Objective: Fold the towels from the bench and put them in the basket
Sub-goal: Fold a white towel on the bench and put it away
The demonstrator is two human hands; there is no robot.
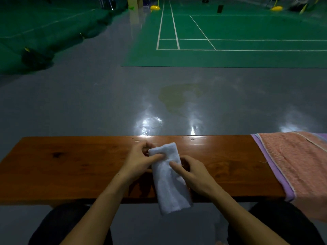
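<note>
White towel pinched by left hand and right hand, its end overhanging the table's near edge; loosened grip risks slipping floorward, unfolding.

Premises: an indoor sports hall with badminton courts. A green court mat marked with white boundary lines lies on a glossy grey floor that reflects overhead lights. Yellow post bases stand at the far end of the court. A dark green net or cover lies bundled at the left. A polished wooden table of bench form stands at courtside.
</note>
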